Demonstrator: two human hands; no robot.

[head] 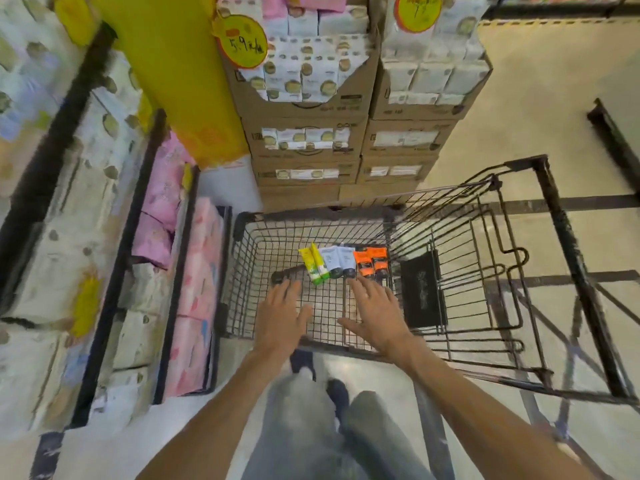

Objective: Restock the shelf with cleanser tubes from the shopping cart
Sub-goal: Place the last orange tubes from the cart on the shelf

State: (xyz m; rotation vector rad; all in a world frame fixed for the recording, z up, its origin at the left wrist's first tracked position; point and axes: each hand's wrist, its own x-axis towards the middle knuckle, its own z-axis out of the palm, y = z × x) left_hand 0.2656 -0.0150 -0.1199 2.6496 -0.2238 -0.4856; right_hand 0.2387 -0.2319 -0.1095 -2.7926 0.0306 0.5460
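Note:
Several cleanser tubes lie side by side on the floor of the black wire shopping cart (242, 271): two yellow-green tubes (313, 263), two white-grey tubes (337, 262) and two orange tubes (372, 262). My left hand (282, 311) hovers over the basket with straight fingers, just short of the yellow tubes. With its fingers spread, my right hand (375, 313) reaches in; the fingertips lie close to the grey and orange tubes. Neither hand holds anything.
Shelves (114, 271) on the left hold pink and white paper packs. Stacked cardboard boxes (311, 133) of tissue packs stand beyond the cart, beside a yellow pillar (173, 71). The cart's folded child seat and handle (561, 254) extend right. My legs stand on the pale floor below.

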